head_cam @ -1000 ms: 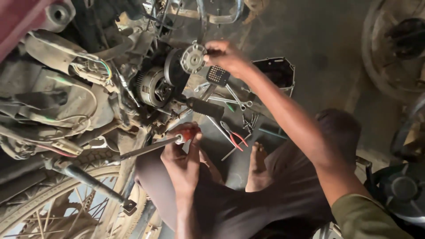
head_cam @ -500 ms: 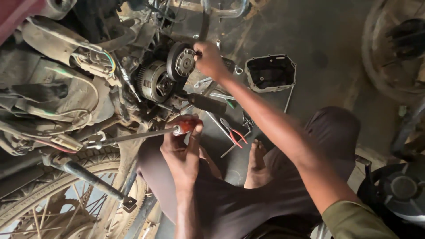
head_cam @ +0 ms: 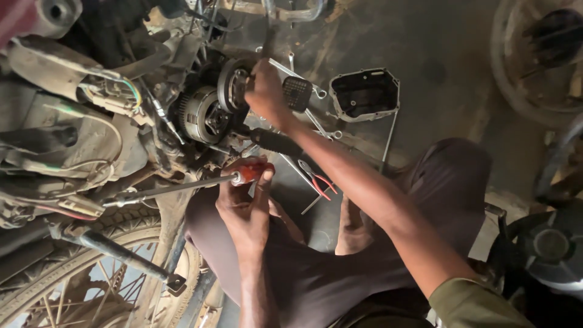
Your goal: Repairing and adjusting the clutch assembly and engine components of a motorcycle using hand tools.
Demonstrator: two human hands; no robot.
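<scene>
Head view, looking down at a motorbike engine w/ side cover off.

Left hand (head_cam: 246, 209): grip clamped round the red handle of a long screwdriver (head_cam: 182, 188). Long axis runs approx. left-right, slightly down to the left; shaft goes away from the hand toward the frame, tip hidden among engine parts, so contact point cannot be told. Handle sits just below the engine.

Right hand (head_cam: 264, 91): fingers curled on the round clutch part (head_cam: 234, 85) at the open side of the engine; grip closed on it, exact hold partly hidden by the hand. A second round drum (head_cam: 203, 115) lies just beside it, lower left. Right hand is the nearer one to the clutch; left is below, apart from it.

On the floor (head_cam: 449, 91): 1 black cover (head_cam: 364, 94) lying open side up, right of the engine; 1 red-handled pliers (head_cam: 319, 179) near the forearm; several spanners (head_cam: 316, 118), count unclear. 1 spoked wheel (head_cam: 73, 279) lower left.
</scene>
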